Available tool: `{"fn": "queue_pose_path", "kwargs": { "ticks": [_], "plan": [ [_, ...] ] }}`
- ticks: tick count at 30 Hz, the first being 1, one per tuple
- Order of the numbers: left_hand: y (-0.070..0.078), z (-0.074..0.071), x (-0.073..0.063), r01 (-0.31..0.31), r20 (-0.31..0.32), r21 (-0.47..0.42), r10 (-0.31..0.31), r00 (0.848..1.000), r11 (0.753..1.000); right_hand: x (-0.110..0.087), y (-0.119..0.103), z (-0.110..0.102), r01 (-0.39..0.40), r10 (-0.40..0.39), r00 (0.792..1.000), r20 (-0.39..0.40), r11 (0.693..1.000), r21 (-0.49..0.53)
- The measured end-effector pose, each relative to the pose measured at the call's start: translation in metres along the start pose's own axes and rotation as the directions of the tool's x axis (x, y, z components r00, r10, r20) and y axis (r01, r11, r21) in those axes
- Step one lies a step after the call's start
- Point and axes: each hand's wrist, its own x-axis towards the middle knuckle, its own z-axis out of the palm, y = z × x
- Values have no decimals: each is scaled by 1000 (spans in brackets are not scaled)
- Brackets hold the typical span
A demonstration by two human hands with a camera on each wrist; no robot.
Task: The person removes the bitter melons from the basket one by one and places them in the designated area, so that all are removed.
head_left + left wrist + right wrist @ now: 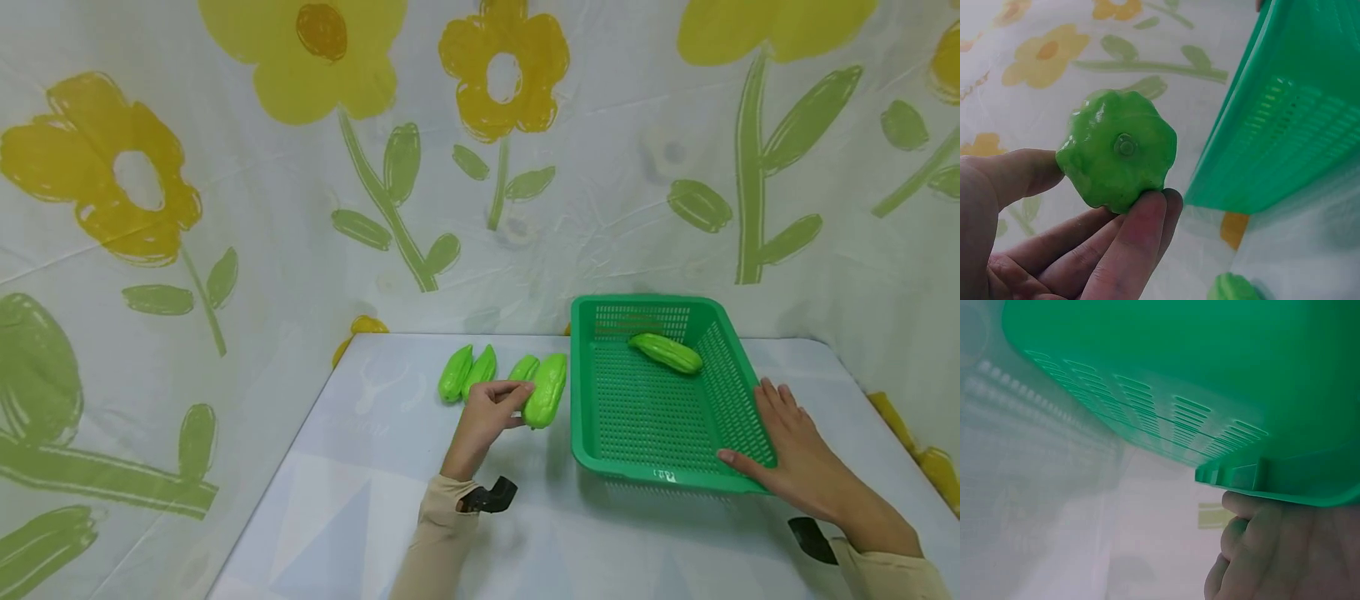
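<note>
My left hand [491, 412] pinches a bright green ribbed gourd [546, 392] between thumb and fingers, left of the basket. In the left wrist view, its round end with a small stem nub [1125, 145] faces the camera. My right hand [798, 454] rests on the right side of the green plastic basket [663, 477], fingers extended along the outside and thumb over the rim near the front corner. In the right wrist view, the fingers [1260, 544] lie just beneath the rim. One similar gourd [666, 353] lies inside the basket, towards the back.
Two more green gourds, a left one [455, 375] and its neighbour [482, 369], lie side by side on the pale table [330, 500]. Another gourd [523, 367] is partly hidden behind the left hand. A flower-printed cloth [600, 167] hangs behind the table.
</note>
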Motion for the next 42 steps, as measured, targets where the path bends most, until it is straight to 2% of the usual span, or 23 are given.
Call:
{"fn": "queue_pose_path", "kwargs": {
  "ticks": [11,15,23,31,42],
  "plan": [
    [0,-24,-3,13,-70,21,-12,997,1000,0,-2,-2,15,-15,1000,-18,1000,1],
    [-2,-33,-5,16,-119,47,-10,993,999,1,-2,-2,15,-15,1000,-19,1000,5],
    [-6,-54,-8,17,-176,74,-4,984,997,1,-1,-3,7,-7,1000,-20,1000,3],
    [-15,-78,-20,77,-238,118,-47,970,990,-3,-2,2,-8,7,1000,12,999,38],
    [-23,-106,-22,130,-289,149,-83,954,980,-1,-1,0,20,-19,1000,-18,999,36]
  ]
}}
